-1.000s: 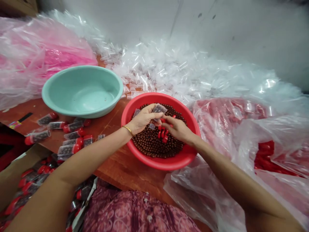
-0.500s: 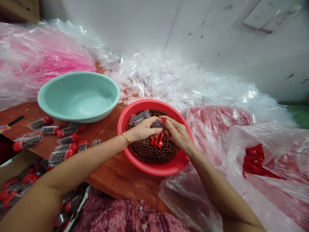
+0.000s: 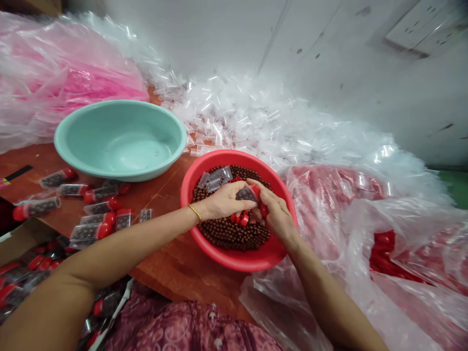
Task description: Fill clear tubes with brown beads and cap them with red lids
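Over the red basin point(image 3: 193, 178), my left hand point(image 3: 223, 199) is closed around a clear plastic tube point(image 3: 247, 194) of dark balls with a red cap. My right hand point(image 3: 276, 210) grips the cap end of this tube, fingers curled. Another red piece shows beside the right fingers. Brown balls point(image 3: 234, 236) fill much of the basin. On them lie several clear tubes point(image 3: 215, 178) at the back, and several red caps point(image 3: 241, 218) sit just under my hands. What the lower fingers hold is partly hidden.
A pale green basin point(image 3: 120, 170) stands left. Capped tubes point(image 3: 91, 232) lie on the table before it, above a box of more tubes point(image 3: 22, 278). Clear empty tubes point(image 3: 248, 117) are heaped along the wall. A plastic bag of red caps point(image 3: 383, 248) is at right.
My right hand has moved slightly right and down around the cap end, and the tube is seen more fully between my hands. The camera view has shifted a little.
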